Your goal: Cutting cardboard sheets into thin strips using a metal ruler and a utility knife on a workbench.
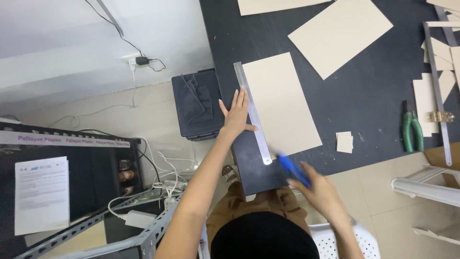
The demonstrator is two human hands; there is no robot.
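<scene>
**Hands steady a ruler on board**

Left hand, fingers spread flat, presses a metal ruler along a beige board on the black table. At five o'clock, the right hand grips a blue cutter.

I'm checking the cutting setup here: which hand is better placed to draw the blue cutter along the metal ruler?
Right. The right hand already holds the blue cutter at the ruler's near end, while the left hand lies flat, pinning it beside the tan sheet.
</scene>
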